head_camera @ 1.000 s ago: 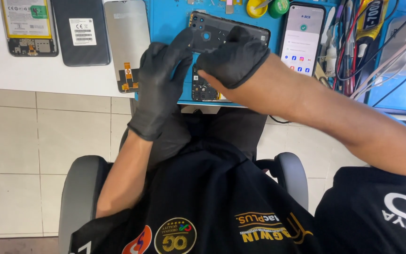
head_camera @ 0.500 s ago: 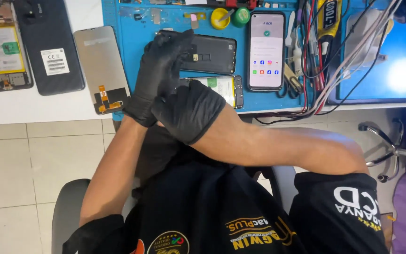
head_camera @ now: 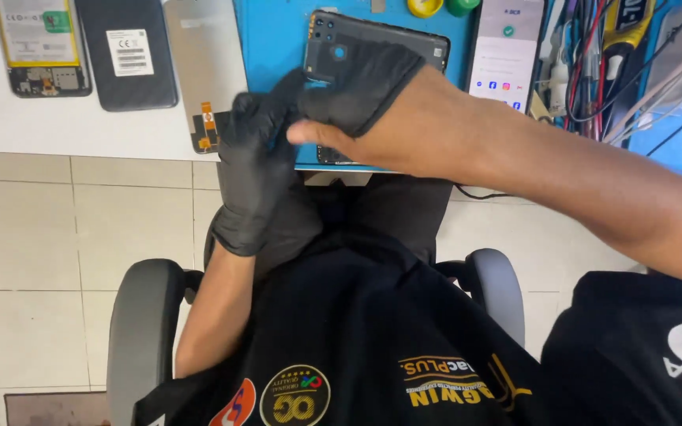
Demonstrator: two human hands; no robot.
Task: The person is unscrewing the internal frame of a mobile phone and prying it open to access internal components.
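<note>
Both my hands wear black gloves. My right hand point(head_camera: 357, 87) reaches across over a dark phone point(head_camera: 388, 35) that lies back-up on the blue mat point(head_camera: 270, 39). Its glove covers only the fingers, while the thumb and wrist are bare. My left hand point(head_camera: 254, 166) is just left of it, with its fingertips pinched on the edge of that half-removed glove point(head_camera: 372, 67). The phone's camera corner shows above the right hand; its lower part is hidden.
A lit phone point(head_camera: 507, 55) lies to the right on the mat, beside a tangle of cables point(head_camera: 593, 71). On the white table point(head_camera: 80, 130) to the left lie a display panel point(head_camera: 199, 63), a black back cover point(head_camera: 124, 55) and an opened phone point(head_camera: 41, 47). Grey chair arms point(head_camera: 140, 331) flank my lap.
The right hand's glove has slid down off the wrist and thumb. The left hand dropped from the phone to the glove's edge, and the view shifted.
</note>
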